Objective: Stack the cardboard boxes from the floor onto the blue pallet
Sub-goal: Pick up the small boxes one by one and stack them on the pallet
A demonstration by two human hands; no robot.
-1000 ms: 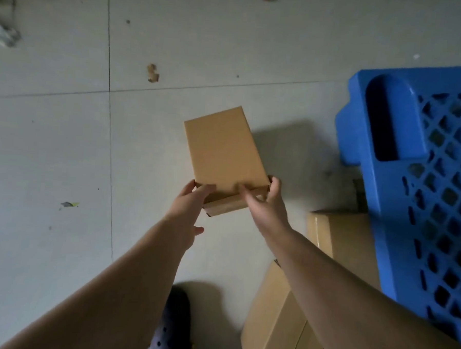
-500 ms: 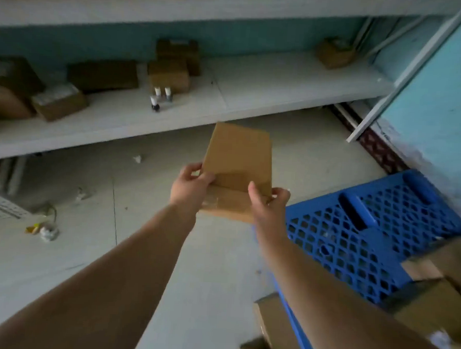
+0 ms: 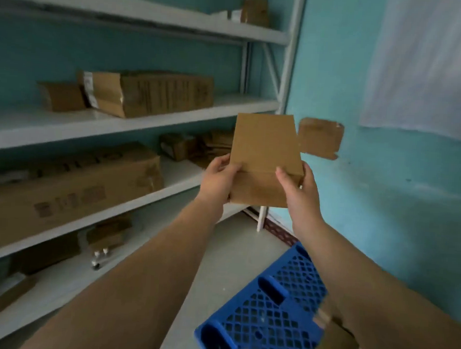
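A matt brown cardboard box sat in both hands; below the right hand lay a blue plastic lattice pallet, faintly glossy.
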